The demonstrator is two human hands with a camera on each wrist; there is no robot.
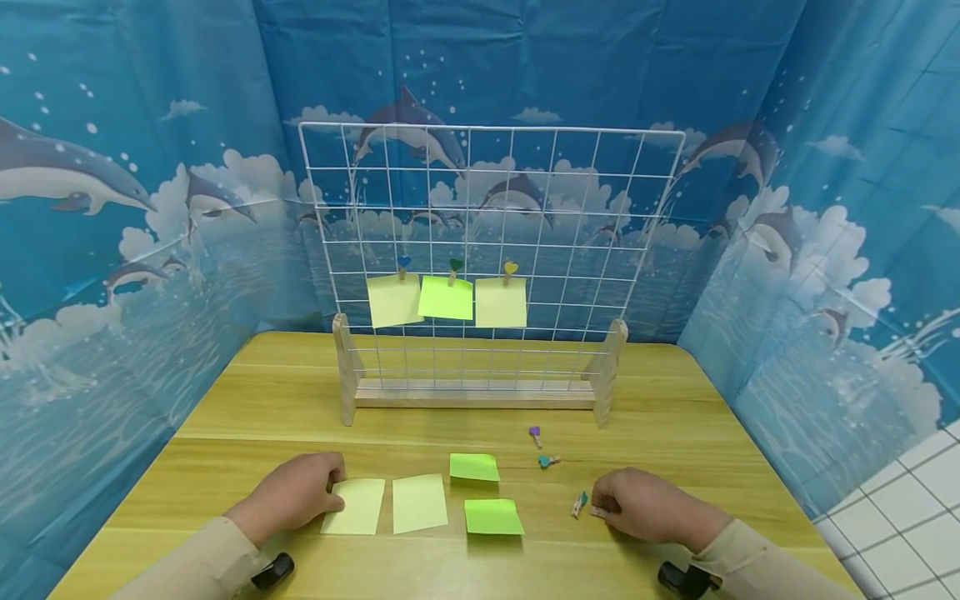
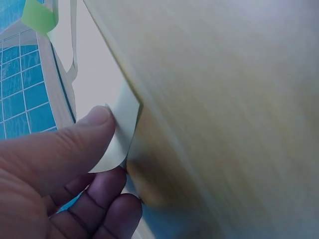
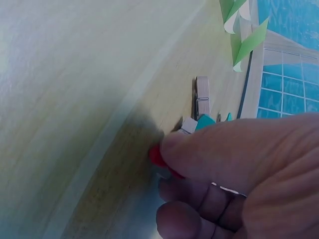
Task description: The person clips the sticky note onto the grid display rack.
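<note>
My left hand (image 1: 296, 492) pinches the edge of a pale yellow sticky note (image 1: 358, 518), thumb on top and fingers beneath, as the left wrist view shows. Beside it lies a second pale yellow note (image 1: 420, 503), then two bright green notes (image 1: 474, 468) with lifted edges. My right hand (image 1: 654, 505) pinches a small wooden clothespin with a red decoration (image 3: 157, 155); its red part is mostly hidden by the thumb. Just left of that hand lies a clothespin with a teal heart (image 1: 579, 504). Farther back are a teal-heart clothespin (image 1: 545, 462) and a purple-heart one (image 1: 535, 433).
A white wire grid (image 1: 570, 225) stands in a wooden base (image 1: 480, 395) at the back of the table. Blue, green and yellow heart clothespins hold three notes (image 1: 446, 298) on it. A dolphin-printed curtain (image 1: 480, 58) surrounds the table (image 1: 247, 400).
</note>
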